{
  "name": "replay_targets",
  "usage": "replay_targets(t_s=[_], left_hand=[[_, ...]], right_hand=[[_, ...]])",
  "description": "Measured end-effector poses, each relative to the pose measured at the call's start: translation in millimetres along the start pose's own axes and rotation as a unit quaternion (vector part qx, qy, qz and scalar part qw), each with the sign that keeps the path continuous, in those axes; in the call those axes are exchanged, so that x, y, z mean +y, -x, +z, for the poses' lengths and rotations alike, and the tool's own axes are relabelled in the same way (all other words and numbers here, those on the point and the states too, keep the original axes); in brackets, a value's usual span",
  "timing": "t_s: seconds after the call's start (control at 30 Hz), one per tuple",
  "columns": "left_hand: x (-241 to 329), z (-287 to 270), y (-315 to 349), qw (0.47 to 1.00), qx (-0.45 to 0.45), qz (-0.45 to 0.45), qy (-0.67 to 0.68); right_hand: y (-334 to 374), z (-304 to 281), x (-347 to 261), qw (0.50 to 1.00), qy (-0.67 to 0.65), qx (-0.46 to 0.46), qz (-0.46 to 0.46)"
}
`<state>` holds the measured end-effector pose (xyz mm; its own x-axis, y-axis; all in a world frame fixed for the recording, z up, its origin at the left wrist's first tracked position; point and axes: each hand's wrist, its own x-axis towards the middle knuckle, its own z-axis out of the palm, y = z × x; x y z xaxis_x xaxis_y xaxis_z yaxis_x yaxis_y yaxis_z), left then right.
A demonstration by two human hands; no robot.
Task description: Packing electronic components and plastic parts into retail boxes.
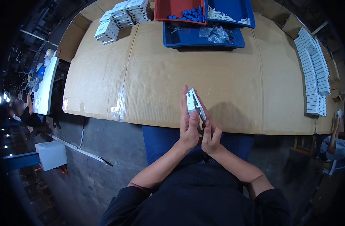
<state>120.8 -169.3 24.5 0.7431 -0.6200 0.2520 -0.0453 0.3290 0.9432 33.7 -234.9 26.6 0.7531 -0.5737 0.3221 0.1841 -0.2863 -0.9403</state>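
Just above the near edge of the cardboard-covered table, I hold a small white plastic case [191, 102] upright between both hands. It looks like two flat halves, with a narrow dark wedge-shaped gap between them. My left hand [188, 132] is closed on the left half, its thumb pressed at the lower front. Against the right half lie the fingers of my right hand [212, 136], with its thumb near the bottom corner. The palms hide the outer faces of the case.
At the far side, a red bin [163, 11] holds blue pieces; a blue bin [247, 19] holds white pieces. A lower blue tray [187, 42] has clear plastic bits. White boxes [106, 32] are stacked far left, white cases [311, 71] right. Other people [31, 118] are at both sides.
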Motion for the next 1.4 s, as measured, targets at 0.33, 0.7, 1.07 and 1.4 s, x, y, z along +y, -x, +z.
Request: replay_targets(t_s=[0.33, 0.7, 1.07, 1.4], left_hand=[[-3.4, -15.0, -11.3, 0.988, -0.047, 0.063, -0.130], [-13.6, -17.7, -8.4, 0.959, -0.026, 0.132, -0.248], [-12.3, -18.3, -10.9, 0.943, 0.044, 0.201, -0.263], [-11.7, -15.4, -6.1, 0.962, 0.070, 0.167, -0.206]], right_hand=[[-23.4, -13.2, 5.7, 0.940, -0.276, -0.034, 0.198], [-15.6, 10.2, -12.0, 0.885, -0.355, 0.057, 0.297], [-3.6, 11.8, -24.0, 0.949, -0.212, 0.025, 0.232], [-2.5, 5.6, -26.8, 0.963, -0.135, 0.011, 0.232]])
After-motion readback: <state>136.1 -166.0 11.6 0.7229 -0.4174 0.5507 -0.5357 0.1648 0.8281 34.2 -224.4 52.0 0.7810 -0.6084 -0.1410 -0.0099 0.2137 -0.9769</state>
